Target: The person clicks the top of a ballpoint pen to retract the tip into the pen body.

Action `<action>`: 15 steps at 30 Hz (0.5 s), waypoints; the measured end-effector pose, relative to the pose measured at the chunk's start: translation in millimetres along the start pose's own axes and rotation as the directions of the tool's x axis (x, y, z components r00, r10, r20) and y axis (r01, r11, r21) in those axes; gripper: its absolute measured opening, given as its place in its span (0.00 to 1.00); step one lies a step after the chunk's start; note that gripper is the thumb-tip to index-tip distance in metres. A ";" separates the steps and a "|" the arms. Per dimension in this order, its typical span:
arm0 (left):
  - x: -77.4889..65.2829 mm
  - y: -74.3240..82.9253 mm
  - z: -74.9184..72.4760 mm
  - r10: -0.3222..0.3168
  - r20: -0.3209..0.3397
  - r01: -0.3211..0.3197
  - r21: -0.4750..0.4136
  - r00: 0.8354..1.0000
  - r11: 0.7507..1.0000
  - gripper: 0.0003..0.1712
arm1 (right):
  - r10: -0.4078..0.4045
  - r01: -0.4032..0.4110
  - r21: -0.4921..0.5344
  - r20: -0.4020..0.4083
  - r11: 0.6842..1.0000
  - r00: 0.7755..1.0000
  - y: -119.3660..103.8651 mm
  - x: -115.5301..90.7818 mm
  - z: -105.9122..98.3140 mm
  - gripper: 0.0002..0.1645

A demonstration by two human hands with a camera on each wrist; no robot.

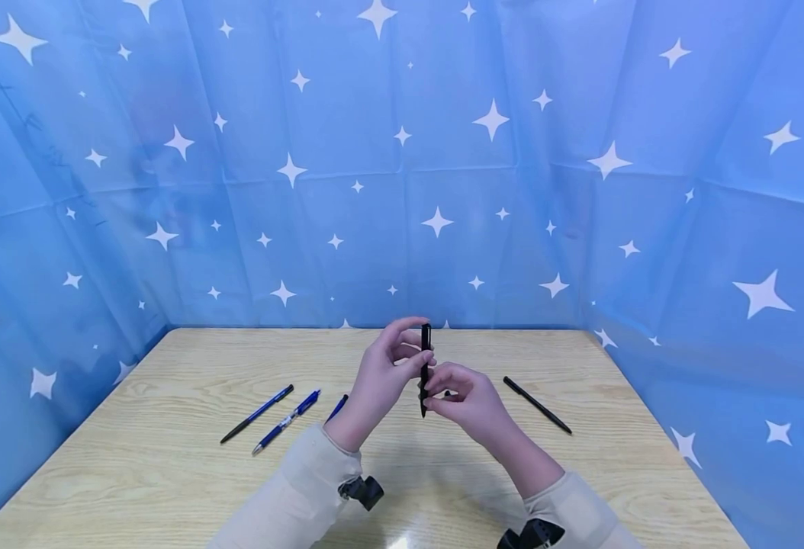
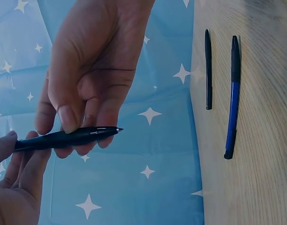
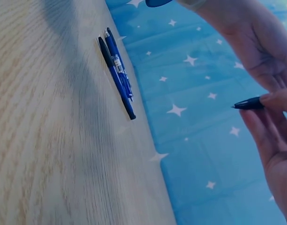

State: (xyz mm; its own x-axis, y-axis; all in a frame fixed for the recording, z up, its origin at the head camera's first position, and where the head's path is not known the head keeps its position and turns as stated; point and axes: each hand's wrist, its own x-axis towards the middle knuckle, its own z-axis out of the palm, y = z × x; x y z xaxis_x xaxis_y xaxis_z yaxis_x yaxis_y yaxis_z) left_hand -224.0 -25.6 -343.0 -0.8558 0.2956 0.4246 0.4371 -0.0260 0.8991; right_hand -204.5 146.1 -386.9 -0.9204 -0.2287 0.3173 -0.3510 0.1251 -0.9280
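Both hands hold one black pen (image 1: 426, 339) above the table, upright with its clip end up and its tip down. My left hand (image 1: 384, 370) pinches the upper part between thumb and fingers, its index finger reaching to the top end. Lower down, near the tip, my right hand (image 1: 471, 400) pinches the barrel with thumb and fingers. In the left wrist view the black pen (image 2: 73, 138) shows its pointed tip out. The right wrist view shows only the tip end of the pen (image 3: 249, 103) beyond the right thumb.
On the wooden table (image 1: 168, 473), a blue pen with black ends (image 1: 258, 414) and a blue clicker pen (image 1: 287, 422) lie left. Another blue pen (image 1: 337, 407) is partly hidden by the left wrist. A black pen (image 1: 538, 405) lies right. A starry blue curtain (image 1: 402, 191) surrounds the table.
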 end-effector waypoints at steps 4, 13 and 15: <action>0.2 0.0 0.2 0.004 -0.006 -0.004 -0.013 1.000 1.000 0.25 | -0.010 0.010 -0.005 -0.018 1.000 1.000 -0.1 0.3 0.2 0.09; 0.2 -0.6 -1.0 0.024 -0.022 -0.024 0.001 0.999 1.000 0.24 | -0.034 0.034 0.019 -0.015 0.999 0.999 2.8 0.5 0.7 0.08; 0.2 -0.2 -1.2 0.029 -0.023 -0.029 -0.004 0.999 1.000 0.24 | -0.046 0.047 0.025 -0.014 0.999 0.999 3.9 0.5 1.0 0.08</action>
State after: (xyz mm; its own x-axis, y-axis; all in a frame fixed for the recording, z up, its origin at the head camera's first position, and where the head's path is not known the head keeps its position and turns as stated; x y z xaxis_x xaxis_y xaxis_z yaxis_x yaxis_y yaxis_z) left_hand -224.5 -26.7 -342.9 -0.8491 0.2728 0.4524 0.4604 -0.0379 0.8869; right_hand -206.1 145.5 -390.5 -0.9054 -0.2211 0.3624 -0.3891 0.0906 -0.9167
